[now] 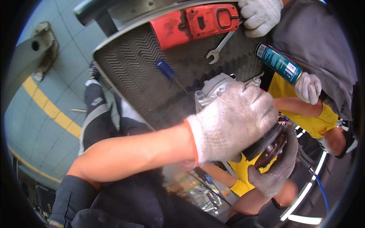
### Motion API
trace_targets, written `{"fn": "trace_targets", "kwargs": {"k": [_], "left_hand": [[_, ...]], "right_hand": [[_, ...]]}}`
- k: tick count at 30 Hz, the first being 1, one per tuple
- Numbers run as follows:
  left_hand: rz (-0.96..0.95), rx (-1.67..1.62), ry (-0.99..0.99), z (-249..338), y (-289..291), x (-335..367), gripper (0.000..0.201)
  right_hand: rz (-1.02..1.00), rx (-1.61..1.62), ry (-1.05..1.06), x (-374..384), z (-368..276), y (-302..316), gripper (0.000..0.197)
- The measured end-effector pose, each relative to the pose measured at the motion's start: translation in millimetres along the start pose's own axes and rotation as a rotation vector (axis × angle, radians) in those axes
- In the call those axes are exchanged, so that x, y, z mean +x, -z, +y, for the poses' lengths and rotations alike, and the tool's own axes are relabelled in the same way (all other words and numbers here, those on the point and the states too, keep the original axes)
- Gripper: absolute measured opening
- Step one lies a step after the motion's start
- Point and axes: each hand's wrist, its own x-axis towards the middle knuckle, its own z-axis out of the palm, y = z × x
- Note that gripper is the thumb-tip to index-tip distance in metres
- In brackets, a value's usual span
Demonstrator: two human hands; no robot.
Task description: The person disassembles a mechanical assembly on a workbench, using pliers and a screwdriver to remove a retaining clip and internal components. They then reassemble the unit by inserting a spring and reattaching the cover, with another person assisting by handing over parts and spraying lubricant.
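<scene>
Left hand (232,123), white knit glove, nearest the lens, grip clamped over a silver metal housing (213,90) on the ribbed black surface (133,68); right hand (275,167), grey glove, cupping its dark pulley end (268,146); blue screwdriver (169,74) just beside.

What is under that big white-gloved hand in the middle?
The left hand covers a silver metal part with a dark round disc at its end. The right hand cups the disc from below; the part's middle is hidden.
</scene>
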Motion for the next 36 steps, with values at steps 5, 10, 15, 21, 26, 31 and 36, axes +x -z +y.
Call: {"fn": "trace_targets", "kwargs": {"k": [5, 10, 15, 21, 26, 31, 36], "left_hand": [[-0.002, -0.055, 0.034, -5, 2, -6, 0.037], [-0.004, -0.111, 0.04, -8, 2, -2, 0.042], [-0.044, -0.084, 0.02, -9, 3, -2, 0.05], [0.005, -0.122, 0.031, -8, 1, -2, 0.05], [-0.046, -0.082, 0.029, -8, 3, -1, 0.054], [-0.055, -0.054, 0.007, -8, 7, -1, 0.073], [-0.087, -0.079, -0.023, -10, 7, -1, 0.093]], "right_hand": [[0.154, 0.012, -0.385, -11, -16, -11, 0.128], [0.275, 0.092, -0.626, -13, -21, -18, 0.129], [0.051, 0.045, -0.484, -6, -7, 2, 0.144], [-0.092, -0.198, -0.185, -14, -1, 15, 0.15], [-0.135, -0.215, -0.133, -8, -1, 22, 0.152], [-0.075, -0.21, 0.104, -9, 4, 17, 0.151], [-0.054, -0.009, -0.403, -10, -5, 19, 0.146]]}}
